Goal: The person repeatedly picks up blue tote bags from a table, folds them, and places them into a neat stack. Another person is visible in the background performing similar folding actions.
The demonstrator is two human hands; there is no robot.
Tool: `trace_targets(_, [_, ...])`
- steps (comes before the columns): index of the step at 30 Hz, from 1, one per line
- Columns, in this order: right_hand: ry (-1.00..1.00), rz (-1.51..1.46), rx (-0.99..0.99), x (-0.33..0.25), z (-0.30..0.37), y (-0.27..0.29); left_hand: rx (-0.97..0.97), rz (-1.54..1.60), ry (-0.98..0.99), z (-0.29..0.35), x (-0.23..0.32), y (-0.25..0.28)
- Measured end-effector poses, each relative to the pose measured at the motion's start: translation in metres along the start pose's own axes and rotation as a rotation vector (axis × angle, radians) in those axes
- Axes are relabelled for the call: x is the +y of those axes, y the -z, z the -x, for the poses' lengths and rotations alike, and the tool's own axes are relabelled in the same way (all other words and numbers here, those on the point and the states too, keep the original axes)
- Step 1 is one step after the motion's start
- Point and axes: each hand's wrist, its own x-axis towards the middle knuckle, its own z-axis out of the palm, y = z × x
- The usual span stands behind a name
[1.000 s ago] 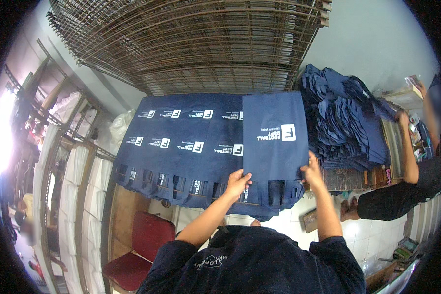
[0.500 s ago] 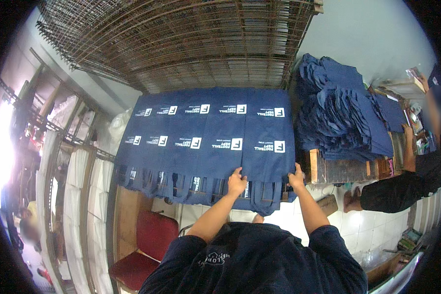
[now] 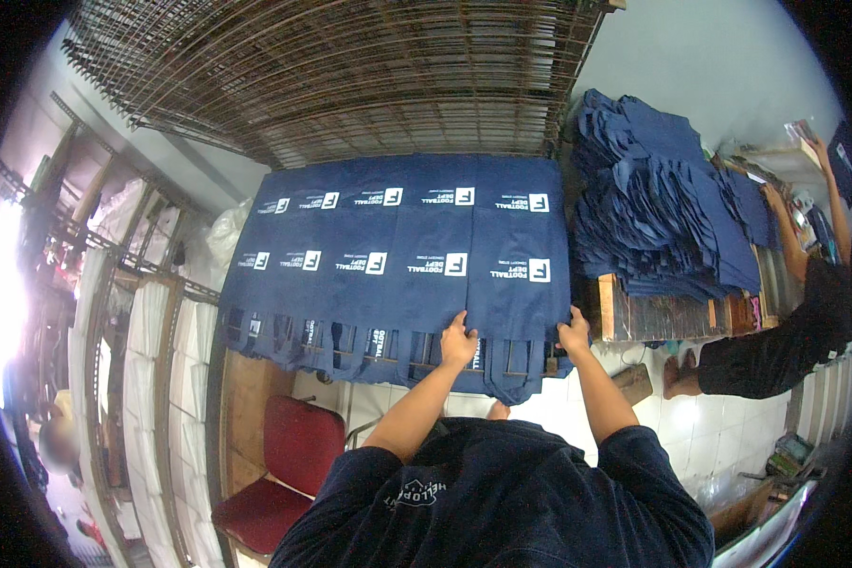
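The blue cloth (image 3: 516,308) lay at 12 o'clock from the wearer, last at the right end of the printed row, face up. The left hand (image 3: 458,345) was at its near left corner, and the right hand (image 3: 574,337) was at its near right corner. The two hands stood apart, thumbs toward the cloth; whether the fingers pinched it or only pressed it, I could not tell. I judged that this hold, one hand for each corner, served to keep the near edge straight and the cloth flat.

Its left edge met the next cloths (image 3: 350,227), which spread toward 11 o'clock, so on this side there was little room. Below the near edge, blue strips (image 3: 402,355) hung. The rack (image 3: 341,76), beyond at 12 o'clock, limited the far side. At 1 o'clock the pile (image 3: 644,218) rose on a stand (image 3: 653,320), with a narrow gap before it. The right hand had the freer side, with floor (image 3: 719,426) showing at 2 to 3 o'clock.
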Motion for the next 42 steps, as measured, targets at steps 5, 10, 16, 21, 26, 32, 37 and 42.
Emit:
trace_targets(5, [-0.027, 0.042, 0.014, 0.001, 0.001, -0.001, 0.059, -0.051, -0.05, -0.003, -0.013, -0.006])
trace_targets(10, [0.016, 0.007, 0.085, 0.012, -0.003, -0.005, 0.069, -0.035, -0.072, -0.004, -0.017, -0.007])
trace_targets(16, [0.037, 0.02, 0.11, 0.012, -0.001, -0.005, -0.024, -0.031, -0.007, -0.001, -0.005, 0.002])
trace_targets(21, [0.027, 0.034, 0.121, 0.008, 0.003, -0.005, 0.001, -0.027, -0.033, 0.0, -0.006, 0.002])
trace_targets(26, [0.034, 0.035, 0.136, 0.013, 0.001, -0.005, 0.061, -0.058, -0.086, -0.001, -0.013, -0.004])
trace_targets(32, [0.039, 0.052, 0.152, 0.021, -0.004, -0.006, 0.066, -0.1, -0.099, -0.001, -0.017, -0.005])
trace_targets(37, [0.13, 0.177, 0.189, 0.051, -0.035, -0.008, -0.031, -0.063, -0.024, -0.003, -0.008, 0.0])
trace_targets(42, [0.103, 0.191, 0.204, 0.048, -0.028, -0.008, -0.002, -0.093, -0.076, -0.005, -0.023, -0.002])
